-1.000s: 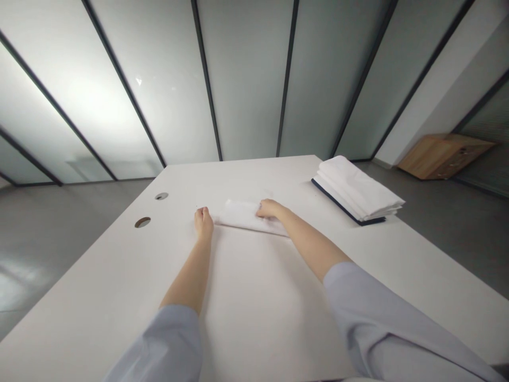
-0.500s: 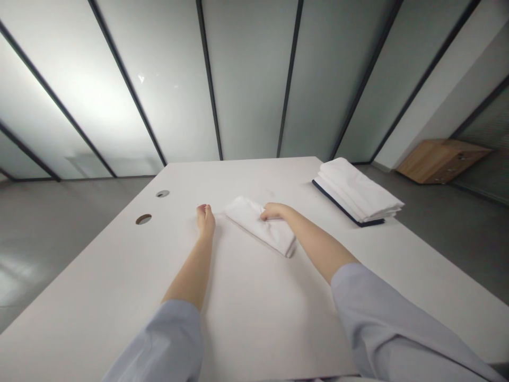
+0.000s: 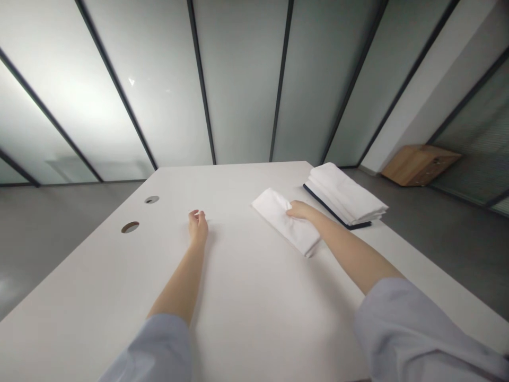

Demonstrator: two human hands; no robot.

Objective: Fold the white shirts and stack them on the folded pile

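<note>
A folded white cloth [image 3: 278, 211] is pinched in my right hand [image 3: 301, 210], which grips it near the middle of its far side. The cloth slants from upper left to lower right, close to the table surface; whether it touches the table I cannot tell. My left hand [image 3: 198, 225] is well to the left of the cloth, over the white table [image 3: 246, 307], with fingers loosely curled and apart and nothing in them. To the right of my right hand lies a stack of folded white cloths [image 3: 344, 192] on a dark flat base [image 3: 334, 214].
Two round holes pierce the table's left side: an uncovered one [image 3: 130, 227] and one with a grey cap [image 3: 151, 200]. Frosted glass panels [image 3: 238, 79] stand behind the table. A wooden cabinet [image 3: 417, 164] is on the floor at the far right.
My right hand has carried the folded cloth to the right, nearer the stack. My left hand's fingers have loosened a little. The whole view has shifted slightly.
</note>
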